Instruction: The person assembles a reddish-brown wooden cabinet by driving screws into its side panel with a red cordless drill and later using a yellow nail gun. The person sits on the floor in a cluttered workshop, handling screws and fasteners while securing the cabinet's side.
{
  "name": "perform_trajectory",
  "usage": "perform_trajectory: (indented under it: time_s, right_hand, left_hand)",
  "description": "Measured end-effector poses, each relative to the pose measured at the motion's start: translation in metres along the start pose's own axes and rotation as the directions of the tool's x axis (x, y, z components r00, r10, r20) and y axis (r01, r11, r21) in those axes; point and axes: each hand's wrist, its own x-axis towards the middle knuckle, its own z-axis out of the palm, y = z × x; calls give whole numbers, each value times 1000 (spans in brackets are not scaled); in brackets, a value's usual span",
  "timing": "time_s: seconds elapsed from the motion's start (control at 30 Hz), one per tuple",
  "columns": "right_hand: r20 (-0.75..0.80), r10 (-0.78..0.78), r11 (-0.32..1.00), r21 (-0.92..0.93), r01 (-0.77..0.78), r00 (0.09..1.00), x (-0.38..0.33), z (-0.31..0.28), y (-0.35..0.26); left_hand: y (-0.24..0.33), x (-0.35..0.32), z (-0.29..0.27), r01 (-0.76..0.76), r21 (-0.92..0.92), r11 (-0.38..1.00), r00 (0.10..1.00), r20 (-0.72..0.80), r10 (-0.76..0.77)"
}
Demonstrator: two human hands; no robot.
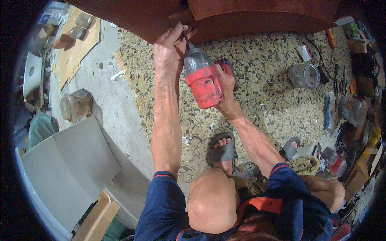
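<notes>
While a dark reddish-brown wooden cabinet (225, 14) spans the top above the speckled floor (265, 96), the red and grey power drill (203, 78) points up at its lower edge. Behind the drill, the right hand (227, 86) is clenched around its handle. Fingers of the left hand (169, 50) pinch at the bit (185, 37), perhaps steadying a screw.

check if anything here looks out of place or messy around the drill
Nothing wrong at the red drill itself: right hand grips it, left hand steadies the bit at the brown wooden piece. The oddity is tools and containers strewn across the speckled floor at right.
</notes>
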Motion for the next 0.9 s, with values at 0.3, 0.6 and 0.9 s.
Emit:
perform_trajectory:
  time_s: [0.3,0.6,0.9]
  right_hand:
    - [21,243,958,153,-243,970,-3,7,-1]
    - [-73,88,996,-24,-90,993,-1,8,-6]
    - [-49,112,993,-27,-113,992,-7,13,8]
  left_hand:
    - [1,-1,-1,31,-15,999,999,-9,-31]
    - [2,3,-4,52,-23,998,999,16,-52]
    - [6,2,9,32,-109,993,999,18,-30]
